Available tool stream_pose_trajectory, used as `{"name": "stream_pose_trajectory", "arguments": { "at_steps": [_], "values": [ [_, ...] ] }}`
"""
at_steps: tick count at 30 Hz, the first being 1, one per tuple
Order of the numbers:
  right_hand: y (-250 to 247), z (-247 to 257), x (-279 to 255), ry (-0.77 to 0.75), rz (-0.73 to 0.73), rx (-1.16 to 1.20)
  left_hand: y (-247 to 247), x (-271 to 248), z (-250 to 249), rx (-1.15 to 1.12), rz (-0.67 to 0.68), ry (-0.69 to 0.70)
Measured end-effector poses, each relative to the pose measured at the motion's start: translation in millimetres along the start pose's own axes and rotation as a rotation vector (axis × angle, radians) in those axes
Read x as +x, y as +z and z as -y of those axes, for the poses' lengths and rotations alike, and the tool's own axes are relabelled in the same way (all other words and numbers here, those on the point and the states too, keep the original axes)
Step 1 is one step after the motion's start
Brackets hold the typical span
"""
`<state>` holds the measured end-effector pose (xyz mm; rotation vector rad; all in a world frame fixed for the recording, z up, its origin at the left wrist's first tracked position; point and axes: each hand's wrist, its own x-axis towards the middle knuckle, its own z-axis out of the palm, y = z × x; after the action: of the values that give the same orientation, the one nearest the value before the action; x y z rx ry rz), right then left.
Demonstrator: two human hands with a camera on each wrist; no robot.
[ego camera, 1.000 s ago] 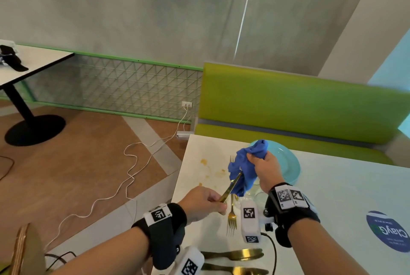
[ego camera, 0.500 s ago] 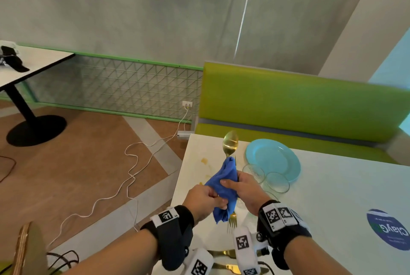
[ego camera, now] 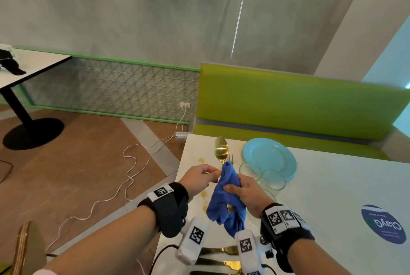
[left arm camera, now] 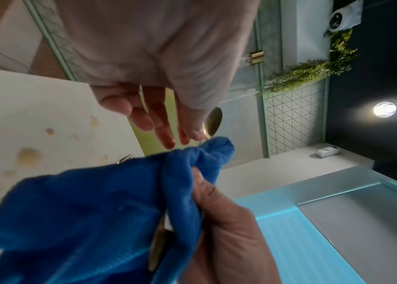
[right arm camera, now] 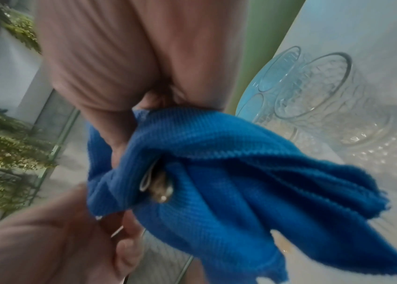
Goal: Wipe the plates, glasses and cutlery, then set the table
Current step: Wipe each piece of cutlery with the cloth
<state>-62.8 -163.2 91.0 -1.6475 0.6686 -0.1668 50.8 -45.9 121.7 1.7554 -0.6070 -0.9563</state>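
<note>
A gold spoon [ego camera: 221,149] stands upright above the white table [ego camera: 332,186], bowl up. My right hand [ego camera: 244,188] grips a blue cloth [ego camera: 226,206] wrapped round the spoon's handle; the handle's end pokes out of the folds [right arm camera: 161,189]. The fingertips of my left hand [ego camera: 199,178] pinch the spoon's neck just above the cloth. In the left wrist view the spoon's bowl [left arm camera: 213,121] shows behind my thumb, over the cloth [left arm camera: 95,201]. A teal plate [ego camera: 269,159] and two clear glasses [ego camera: 250,171] [ego camera: 274,179] stand beyond my hands.
A gold fork [ego camera: 230,158] lies on the table behind the cloth, and more gold cutlery [ego camera: 219,250] lies at the near edge. Yellowish stains [ego camera: 202,160] mark the table's left side. A green bench [ego camera: 299,101] runs along the far side; white cables [ego camera: 133,164] trail over the floor at left.
My right hand slid the cloth from the spoon's bowl down onto the handle, baring the bowl. My left hand moved from the handle up to the neck.
</note>
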Motion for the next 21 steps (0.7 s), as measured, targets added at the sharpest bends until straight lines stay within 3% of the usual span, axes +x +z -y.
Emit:
{"name": "stream_pose_trajectory", "arguments": {
  "at_steps": [6, 13, 21],
  "values": [
    [1.2, -0.6, -12.3, 0.012, 0.031, -0.012, 19.4, -1.8, 1.3, -0.130, -0.041, -0.024],
    [-10.0, -8.9, -34.3, 0.037, -0.002, -0.138, 38.8, -6.0, 9.4, -0.248, 0.028, -0.208],
    [-11.5, -17.9, -54.7, 0.059, 0.000, -0.214, 61.0, -4.4, 21.1, -0.350, -0.017, -0.236]
  ]
}}
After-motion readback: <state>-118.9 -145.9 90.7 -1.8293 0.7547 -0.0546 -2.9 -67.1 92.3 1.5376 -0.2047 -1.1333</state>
